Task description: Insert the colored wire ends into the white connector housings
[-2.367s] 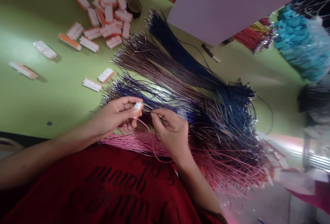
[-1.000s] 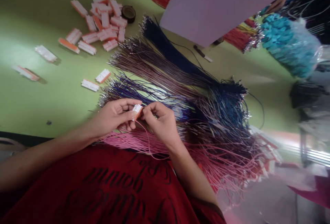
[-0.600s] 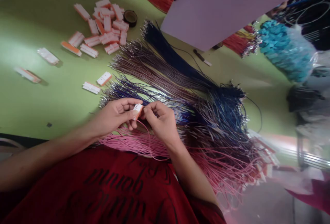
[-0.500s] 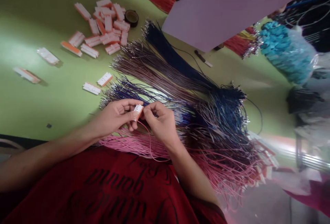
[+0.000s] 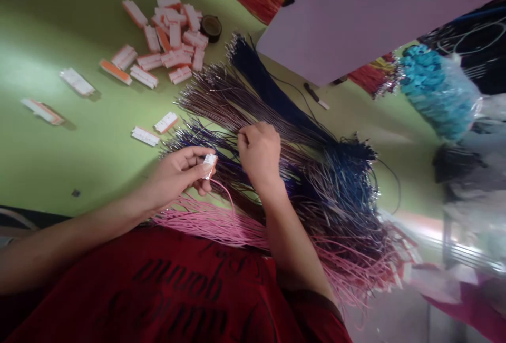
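Observation:
My left hand (image 5: pixel 177 177) is closed on a small white and orange connector housing (image 5: pixel 210 166), pinched between thumb and fingers. A pink wire (image 5: pixel 230 195) runs from the housing's lower end and curves down. My right hand (image 5: pixel 260 154) is over the bundle of brown wires (image 5: pixel 221 103), its fingers curled in; whether anything is in them I cannot make out. Beneath and between my hands lie blue wires (image 5: pixel 197 137) with metal terminals at their ends. Closer to my body spreads a bundle of pink wires (image 5: pixel 213 224).
Loose connector housings (image 5: pixel 174 58) lie piled at the back left beside a tape roll (image 5: pixel 211 28). Dark blue wires (image 5: pixel 269 79) stretch behind the brown ones. A small knife-like tool (image 5: pixel 316 95) rests near a purple board (image 5: pixel 336 21). At right is a bag of turquoise pieces (image 5: pixel 438 90).
My right hand has left the connector housing and moved up and right to the brown wires. My left hand still holds the housing, nearly in place. The view has shifted slightly.

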Tool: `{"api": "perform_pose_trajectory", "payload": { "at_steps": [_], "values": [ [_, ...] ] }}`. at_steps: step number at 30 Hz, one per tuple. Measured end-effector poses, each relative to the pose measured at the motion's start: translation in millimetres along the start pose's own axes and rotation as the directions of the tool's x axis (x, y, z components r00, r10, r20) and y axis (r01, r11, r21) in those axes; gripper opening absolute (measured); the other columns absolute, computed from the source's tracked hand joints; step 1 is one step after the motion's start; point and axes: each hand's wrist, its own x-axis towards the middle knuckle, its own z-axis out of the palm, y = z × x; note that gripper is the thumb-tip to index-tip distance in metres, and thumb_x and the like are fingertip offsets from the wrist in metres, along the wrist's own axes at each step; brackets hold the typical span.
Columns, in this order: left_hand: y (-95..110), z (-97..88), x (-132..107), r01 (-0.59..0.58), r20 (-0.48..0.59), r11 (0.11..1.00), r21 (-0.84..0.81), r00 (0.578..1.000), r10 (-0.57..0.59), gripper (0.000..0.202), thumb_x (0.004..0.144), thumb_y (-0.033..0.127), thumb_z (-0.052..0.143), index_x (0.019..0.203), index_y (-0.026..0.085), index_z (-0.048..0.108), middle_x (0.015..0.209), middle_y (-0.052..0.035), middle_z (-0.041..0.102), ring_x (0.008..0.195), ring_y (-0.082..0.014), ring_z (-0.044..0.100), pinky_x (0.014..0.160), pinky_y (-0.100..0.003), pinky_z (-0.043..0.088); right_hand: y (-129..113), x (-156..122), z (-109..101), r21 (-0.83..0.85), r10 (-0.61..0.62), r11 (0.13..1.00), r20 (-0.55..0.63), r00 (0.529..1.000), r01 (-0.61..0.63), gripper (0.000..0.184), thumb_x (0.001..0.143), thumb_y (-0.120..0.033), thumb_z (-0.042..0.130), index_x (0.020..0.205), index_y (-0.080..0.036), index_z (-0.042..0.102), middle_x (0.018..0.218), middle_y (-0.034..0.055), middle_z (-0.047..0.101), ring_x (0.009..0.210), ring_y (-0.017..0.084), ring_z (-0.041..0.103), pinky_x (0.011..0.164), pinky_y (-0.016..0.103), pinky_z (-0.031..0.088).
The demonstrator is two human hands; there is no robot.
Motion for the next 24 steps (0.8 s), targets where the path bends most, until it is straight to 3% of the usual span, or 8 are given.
{"api": "perform_pose_trajectory", "payload": {
  "at_steps": [2, 4, 9, 11, 13, 16, 20, 24],
  "values": [
    [0, -0.4, 0, 0.002, 0.0, 1.0, 0.017, 1.0, -0.002, 0.047, 0.075, 0.033, 0.093, 0.11, 0.017, 0.067, 0.069, 0.003, 0.072, 0.055, -0.0153, 0.069, 0.051, -0.025, 0.05, 10, 10, 9, -0.096, -0.035, 0.995, 0.01, 0.999, 0.035, 0.019, 0.088, -0.011, 0.057, 0.075, -0.022, 0.065, 0.091, 0.0114, 0.074, 0.091, 0.027, 0.064, 0.088, 0.044, 0.05],
    [1, -0.7, 0, 0.012, 0.0, 0.999, 0.035, 1.0, -0.012, 0.048, 0.076, 0.036, 0.092, 0.112, 0.017, 0.068, 0.067, 0.0028, 0.072, 0.056, -0.0158, 0.069, 0.051, -0.025, 0.049, 19, 10, 8, -0.049, -0.073, 0.996, -0.042, 0.996, 0.071, 0.018, 0.088, -0.012, 0.057, 0.077, -0.023, 0.066, 0.089, 0.009, 0.073, 0.09, 0.025, 0.064, 0.086, 0.042, 0.051],
    [3, 0.2, 2, 0.039, -0.002, 0.997, 0.067, 0.999, -0.039, 0.05, 0.076, 0.038, 0.092, 0.114, 0.018, 0.068, 0.067, 0.0029, 0.073, 0.056, -0.0153, 0.068, 0.052, -0.025, 0.05, 7, -18, -37, 0.314, 0.041, 0.949, -0.237, 0.971, 0.036, 0.012, 0.088, -0.018, 0.061, 0.085, -0.024, 0.07, 0.079, -0.0005, 0.073, 0.071, 0.016, 0.064, 0.073, 0.033, 0.053],
    [2, 1.8, 4, 0.041, 0.0, 0.997, 0.065, 0.999, -0.041, 0.052, 0.073, 0.039, 0.094, 0.114, 0.018, 0.069, 0.07, 0.0026, 0.073, 0.056, -0.0148, 0.067, 0.053, -0.026, 0.052, -16, -35, -55, 0.417, 0.017, 0.907, -0.175, 0.984, 0.059, 0.011, 0.09, -0.019, 0.065, 0.084, -0.025, 0.072, 0.079, -0.0018, 0.075, 0.071, 0.015, 0.066, 0.073, 0.032, 0.055],
    [0, 3.1, 5, 0.026, -0.002, 0.999, 0.035, 1.0, -0.026, 0.054, 0.07, 0.039, 0.097, 0.113, 0.017, 0.072, 0.077, 0.0002, 0.076, 0.062, -0.0152, 0.069, 0.058, -0.027, 0.055, -38, -50, -61, 0.561, -0.138, 0.822, 0.034, 0.99, 0.096, 0.012, 0.093, -0.023, 0.067, 0.085, -0.026, 0.075, 0.08, -0.001, 0.077, 0.072, 0.015, 0.069, 0.073, 0.031, 0.057],
    [-3, 2.3, 5, -0.003, -0.011, 1.0, -0.006, 1.0, 0.003, 0.053, 0.07, 0.037, 0.098, 0.112, 0.016, 0.073, 0.086, -0.0034, 0.079, 0.072, -0.0165, 0.072, 0.065, -0.027, 0.057, -50, -64, -49, 0.673, -0.174, 0.737, 0.285, 0.943, -0.067, 0.015, 0.095, -0.028, 0.066, 0.084, -0.026, 0.076, 0.081, 0.0003, 0.078, 0.074, 0.016, 0.071, 0.071, 0.029, 0.057],
    [-4, -2.8, 5, 0.027, 0.031, 1.0, -0.016, 0.999, -0.027, 0.048, 0.077, 0.033, 0.094, 0.117, 0.017, 0.072, 0.082, -0.0008, 0.075, 0.06, -0.0137, 0.066, 0.057, -0.026, 0.054, -28, -70, -28, 0.544, 0.143, 0.801, 0.229, 0.963, -0.249, 0.014, 0.09, -0.027, 0.063, 0.079, -0.024, 0.071, 0.076, 0.0002, 0.074, 0.07, 0.016, 0.067, 0.071, 0.03, 0.055],
    [-3, -4.7, 5, 0.031, 0.048, 0.999, -0.027, 0.998, -0.029, 0.044, 0.081, 0.031, 0.09, 0.119, 0.017, 0.072, 0.083, -0.0015, 0.074, 0.06, -0.0137, 0.066, 0.056, -0.026, 0.053, -16, -70, -25, 0.461, 0.094, 0.876, 0.128, 0.987, -0.143, 0.016, 0.09, -0.028, 0.064, 0.079, -0.025, 0.074, 0.076, 0.0016, 0.073, 0.069, 0.017, 0.064, 0.072, 0.031, 0.053]
  ]
}}
